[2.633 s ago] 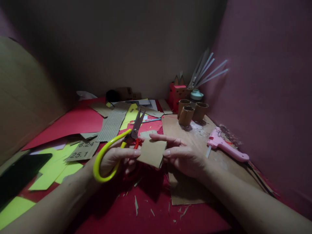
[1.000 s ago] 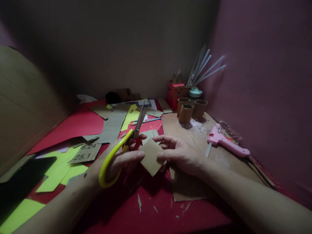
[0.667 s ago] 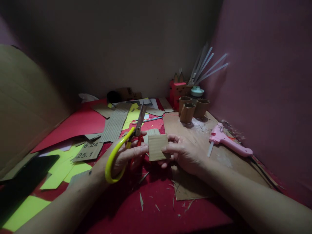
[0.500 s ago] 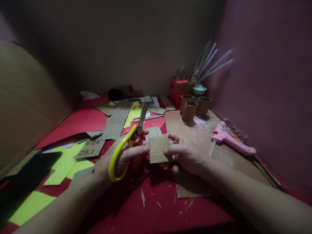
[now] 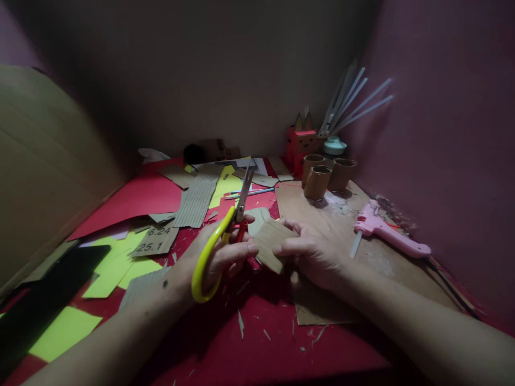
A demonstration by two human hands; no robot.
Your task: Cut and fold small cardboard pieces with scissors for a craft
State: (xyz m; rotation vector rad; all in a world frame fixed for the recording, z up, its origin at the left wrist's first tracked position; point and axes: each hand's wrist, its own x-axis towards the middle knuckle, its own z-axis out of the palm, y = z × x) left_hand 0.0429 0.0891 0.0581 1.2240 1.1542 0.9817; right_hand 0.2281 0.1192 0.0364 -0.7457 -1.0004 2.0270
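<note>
My left hand [image 5: 231, 254] is closed around a pair of scissors [image 5: 206, 257] with a yellow handle and some red showing by the fingers. The blades point away from me, up and slightly right. A small square of brown cardboard [image 5: 276, 244] is pinched in my right hand [image 5: 309, 246], thumb on its face. The left thumb and fingertips reach the left edge of this square, which is tilted. Behind it lies a paler cardboard piece [image 5: 259, 215], partly covered.
At right, a pink glue gun [image 5: 386, 233] rests on a cardboard sheet [image 5: 346, 214], near several short cardboard tubes [image 5: 318, 183]. Glue sticks [image 5: 364, 99] stand behind beside a red box [image 5: 302, 145]. Yellow paper [image 5: 104, 268], corrugated strips [image 5: 199, 195] and a black object [image 5: 60, 284] lie left.
The cardboard square has turned from upright to a slanted position between my hands. Both hands keep their hold, and the whole view has shifted slightly.
</note>
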